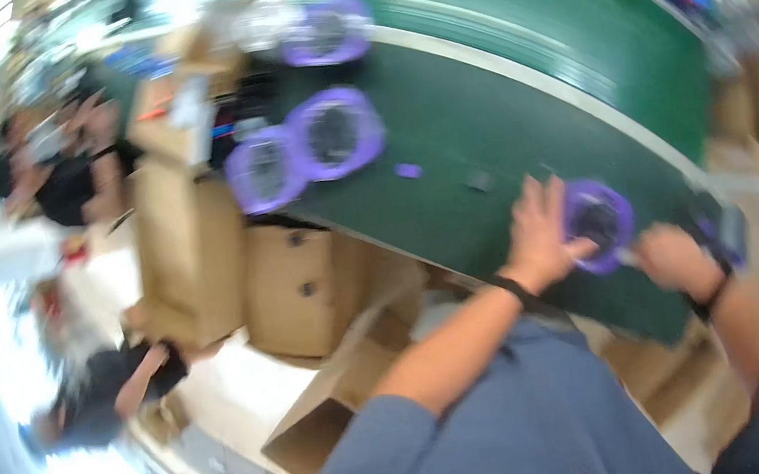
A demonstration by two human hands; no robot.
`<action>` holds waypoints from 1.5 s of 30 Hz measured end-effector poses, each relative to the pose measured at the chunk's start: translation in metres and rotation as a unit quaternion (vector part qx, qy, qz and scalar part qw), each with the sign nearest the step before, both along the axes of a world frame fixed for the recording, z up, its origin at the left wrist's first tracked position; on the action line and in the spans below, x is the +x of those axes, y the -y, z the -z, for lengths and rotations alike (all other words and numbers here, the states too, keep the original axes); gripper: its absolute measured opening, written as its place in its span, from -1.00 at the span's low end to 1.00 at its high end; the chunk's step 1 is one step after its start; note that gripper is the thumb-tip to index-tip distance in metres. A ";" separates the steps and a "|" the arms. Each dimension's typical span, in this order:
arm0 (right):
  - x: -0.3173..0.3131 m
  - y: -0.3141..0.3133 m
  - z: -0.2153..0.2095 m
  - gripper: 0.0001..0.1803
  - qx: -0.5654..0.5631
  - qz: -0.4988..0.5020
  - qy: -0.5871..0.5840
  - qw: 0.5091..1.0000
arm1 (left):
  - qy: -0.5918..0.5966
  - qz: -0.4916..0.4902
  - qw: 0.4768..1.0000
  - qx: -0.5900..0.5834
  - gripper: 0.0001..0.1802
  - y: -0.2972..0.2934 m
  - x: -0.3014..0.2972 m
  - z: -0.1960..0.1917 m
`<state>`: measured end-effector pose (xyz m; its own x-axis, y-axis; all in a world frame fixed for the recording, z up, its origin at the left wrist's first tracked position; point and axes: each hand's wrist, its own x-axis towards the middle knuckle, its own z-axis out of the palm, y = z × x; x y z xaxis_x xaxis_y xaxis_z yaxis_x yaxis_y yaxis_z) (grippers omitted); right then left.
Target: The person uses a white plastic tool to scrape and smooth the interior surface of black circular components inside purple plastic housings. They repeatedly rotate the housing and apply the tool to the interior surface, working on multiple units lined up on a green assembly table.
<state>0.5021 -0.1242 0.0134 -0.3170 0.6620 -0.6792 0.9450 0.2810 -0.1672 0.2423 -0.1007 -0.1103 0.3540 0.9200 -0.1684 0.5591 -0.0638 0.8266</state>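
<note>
A purple ring-shaped part with a dark round middle (596,223) lies near the front edge of the green worktable. My left hand (538,235) rests against its left side, fingers stretched out and apart, the thumb reaching over the near rim. Just right of the part, my right hand (673,260) is closed. Something small and pale shows at its fingertips by the rim; motion blur hides what it is. A small purple piece (408,171) and a small grey piece (479,181) lie on the table to the left.
Similar purple parts (334,134) stand farther left on the green table (458,224). A raised pale strip (522,67) runs along the table. Cardboard boxes (294,296) stand at the near left. Two other people (73,178) are at the far left. Blurred items lie by my right wrist.
</note>
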 end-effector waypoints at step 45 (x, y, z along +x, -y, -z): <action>-0.017 0.103 0.134 -0.76 -0.008 0.227 -0.302 0.926 | 0.022 -0.049 0.986 -0.158 -0.06 0.005 -0.017 -0.007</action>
<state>0.4856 -0.2274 -0.1211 -0.3342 0.8111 -0.4800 0.6986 -0.1287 -0.7039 0.2251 -0.1053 -0.1036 0.2787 0.8543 -0.4388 0.5122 0.2543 0.8204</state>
